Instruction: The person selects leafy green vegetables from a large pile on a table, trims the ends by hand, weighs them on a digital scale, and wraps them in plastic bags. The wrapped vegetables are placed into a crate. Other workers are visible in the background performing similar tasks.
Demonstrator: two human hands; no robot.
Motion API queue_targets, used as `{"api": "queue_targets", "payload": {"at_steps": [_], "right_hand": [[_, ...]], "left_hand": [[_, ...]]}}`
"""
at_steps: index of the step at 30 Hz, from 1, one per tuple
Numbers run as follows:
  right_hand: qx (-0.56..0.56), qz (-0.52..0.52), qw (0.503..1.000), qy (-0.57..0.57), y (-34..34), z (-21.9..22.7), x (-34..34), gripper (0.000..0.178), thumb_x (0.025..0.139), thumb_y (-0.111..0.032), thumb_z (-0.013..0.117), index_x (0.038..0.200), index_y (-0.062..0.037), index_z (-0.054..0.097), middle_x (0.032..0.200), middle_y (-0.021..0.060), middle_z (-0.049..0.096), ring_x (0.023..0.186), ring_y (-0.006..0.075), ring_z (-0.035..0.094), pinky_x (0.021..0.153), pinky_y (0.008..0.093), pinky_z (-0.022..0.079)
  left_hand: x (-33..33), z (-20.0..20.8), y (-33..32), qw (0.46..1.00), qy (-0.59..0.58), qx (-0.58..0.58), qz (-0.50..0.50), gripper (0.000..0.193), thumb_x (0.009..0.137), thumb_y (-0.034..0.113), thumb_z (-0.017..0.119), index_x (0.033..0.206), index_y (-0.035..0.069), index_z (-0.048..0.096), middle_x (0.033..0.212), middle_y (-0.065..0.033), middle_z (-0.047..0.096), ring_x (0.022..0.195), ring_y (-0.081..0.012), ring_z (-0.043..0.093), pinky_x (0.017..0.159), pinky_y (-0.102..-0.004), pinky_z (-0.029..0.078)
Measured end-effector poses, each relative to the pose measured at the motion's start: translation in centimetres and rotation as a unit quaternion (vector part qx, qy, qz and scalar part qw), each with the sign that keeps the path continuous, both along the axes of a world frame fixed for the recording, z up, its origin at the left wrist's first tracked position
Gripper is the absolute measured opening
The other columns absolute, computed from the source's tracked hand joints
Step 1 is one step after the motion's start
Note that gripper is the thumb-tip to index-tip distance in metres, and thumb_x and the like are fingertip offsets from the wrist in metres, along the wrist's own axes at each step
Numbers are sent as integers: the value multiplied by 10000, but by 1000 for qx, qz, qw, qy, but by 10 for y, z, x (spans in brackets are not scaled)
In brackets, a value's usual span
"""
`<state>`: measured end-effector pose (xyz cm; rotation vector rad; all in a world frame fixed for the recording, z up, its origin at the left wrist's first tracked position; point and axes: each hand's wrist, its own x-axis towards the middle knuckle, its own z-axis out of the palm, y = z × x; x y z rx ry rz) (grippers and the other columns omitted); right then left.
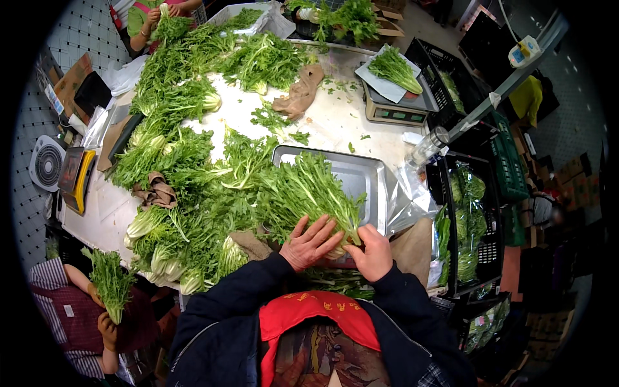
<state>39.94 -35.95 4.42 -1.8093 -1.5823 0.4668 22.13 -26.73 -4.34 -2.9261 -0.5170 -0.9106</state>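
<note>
A bunch of frilly leafy greens (308, 192) lies slanting over a grey metal tray (370, 169), its pale stem end toward me. My left hand (311, 244) rests on the lower part of the bunch with fingers stretched out and spread. At the stem end, my right hand (373, 253) pinches the stalks between thumb and fingers; part of that grip is hidden. To the left of my hands, a heap of similar greens (187, 200) covers much of the white table (242, 109). A brown cloth (250, 245) touches the heap beside my left forearm.
A scale (396, 109) bears a bunch on paper at the back right. Black crates (474, 219) with wrapped greens stand along the right, by a clear plastic bag (409, 200). One person (84, 309) holds greens at the lower left; another (145, 26) handles greens at the far left.
</note>
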Motion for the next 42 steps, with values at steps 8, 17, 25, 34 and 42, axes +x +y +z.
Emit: {"api": "queue_targets", "payload": {"at_steps": [8, 17, 25, 34, 42], "right_hand": [[-144, -74, 947, 279, 0, -10, 9, 149, 832, -42, 661, 842, 13, 523, 700, 74, 565, 523, 120, 556, 469, 285, 445], [-24, -168, 818, 550, -12, -30, -3, 101, 904, -1, 553, 931, -26, 459, 714, 44, 523, 496, 96, 489, 463, 275, 470], [91, -128, 877, 453, 12, 39, 14, 97, 921, 22, 507, 963, -29, 436, 797, 52, 503, 534, 102, 497, 500, 280, 496], [165, 52, 905, 388, 103, 146, -34, 59, 918, 10, 500, 970, -11, 482, 774, 52, 539, 577, 99, 541, 519, 271, 514], [-9, 327, 896, 300, 166, 139, -101, 675, 843, 49, 633, 1438, -24, 321, 1279, 161, 529, 1086, 227, 612, 830, 308, 531]], "left_hand": [[-1, -3, 2, 1000, 14, 16, -11, 581, 831, 253, 604, 1398, 236, 478, 1461, -58, 428, 1409, -264, 309, 1174, -514, 83], [-1, -9, 2, 1000, -5, -1, -16, 605, 835, 226, 571, 1426, 255, 442, 1494, -34, 396, 1426, -244, 281, 1176, -500, 81], [3, -4, 0, 999, -34, -2, -5, 569, 841, 180, 545, 1399, 229, 448, 1424, -49, 458, 1364, -229, 379, 1169, -494, 120], [3, 7, -2, 1000, -19, 4, 8, 581, 835, 185, 541, 1406, 209, 433, 1340, -39, 497, 1295, -222, 442, 1120, -483, 266], [3, 1, -5, 999, -34, -12, -2, 514, 835, 204, 511, 1347, 185, 463, 1361, -50, 462, 1361, -215, 374, 1135, -481, 249]]}}
